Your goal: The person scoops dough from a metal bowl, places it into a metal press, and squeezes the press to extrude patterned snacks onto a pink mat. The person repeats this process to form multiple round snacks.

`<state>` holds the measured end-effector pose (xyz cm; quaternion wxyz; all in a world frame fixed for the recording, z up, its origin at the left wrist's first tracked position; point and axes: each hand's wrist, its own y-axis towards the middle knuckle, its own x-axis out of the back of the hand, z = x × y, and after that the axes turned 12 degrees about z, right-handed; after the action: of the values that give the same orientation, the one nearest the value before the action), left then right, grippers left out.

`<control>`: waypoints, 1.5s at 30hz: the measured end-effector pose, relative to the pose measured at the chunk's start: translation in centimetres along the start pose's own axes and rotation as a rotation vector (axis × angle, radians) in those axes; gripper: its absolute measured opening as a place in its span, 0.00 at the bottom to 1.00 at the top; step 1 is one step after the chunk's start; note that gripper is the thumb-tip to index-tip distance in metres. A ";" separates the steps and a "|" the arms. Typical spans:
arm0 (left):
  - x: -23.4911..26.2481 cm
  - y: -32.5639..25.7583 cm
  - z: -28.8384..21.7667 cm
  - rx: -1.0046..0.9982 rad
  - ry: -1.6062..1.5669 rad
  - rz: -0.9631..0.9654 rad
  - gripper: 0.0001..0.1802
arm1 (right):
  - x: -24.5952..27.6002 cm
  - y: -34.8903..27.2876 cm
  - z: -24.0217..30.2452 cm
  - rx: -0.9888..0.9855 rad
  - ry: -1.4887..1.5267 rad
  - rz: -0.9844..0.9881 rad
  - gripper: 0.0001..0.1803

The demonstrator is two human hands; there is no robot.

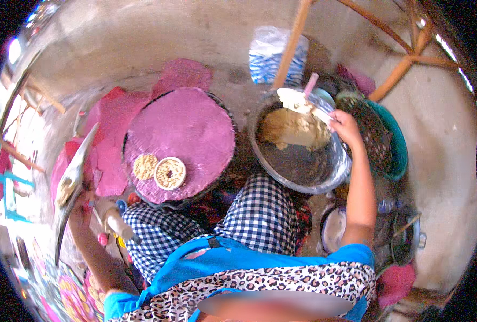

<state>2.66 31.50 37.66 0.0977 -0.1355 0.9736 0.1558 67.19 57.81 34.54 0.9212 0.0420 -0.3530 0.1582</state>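
Observation:
My right hand [345, 129] is closed on a white spatula [322, 114] above a wide metal basin [297, 181]. A lump of pale batter [295, 101] clings to the spatula's far end. More beige batter [289, 129] lies in the basin. At the left, my left hand [82, 203] is beside a long, pointed, greyish thing [69, 188]; the fingers are mostly hidden, and I cannot tell whether they grip it. Between my hands is a round surface covered in pink sheeting [179, 134]. On it are a white ring [169, 173] filled with peanuts and a loose disc of peanuts [145, 167].
Behind the basin stands a white-and-blue bag [277, 56] beside a slanted wooden pole [294, 43]. Right of the basin is a green tub [396, 139] with dark contents. More pink sheets [107, 123] lie at the left. A pan [335, 228] sits by my right forearm.

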 end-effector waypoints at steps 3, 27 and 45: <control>-4.0 1.9 -1.1 0.057 0.301 0.058 0.21 | -2.9 -3.2 7.2 0.191 0.320 0.049 0.09; -11.2 -1.6 1.7 -0.271 0.952 0.200 0.22 | -19.4 -9.8 36.1 0.982 -1.026 -0.031 0.07; -7.4 -2.1 3.1 -0.149 0.720 -0.024 0.24 | -19.6 -10.8 37.2 1.038 -1.133 -0.002 0.10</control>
<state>10.72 32.28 35.93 -0.2595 -0.1999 0.9299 0.1673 33.23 35.43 49.72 0.4620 0.5440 -0.6516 0.2569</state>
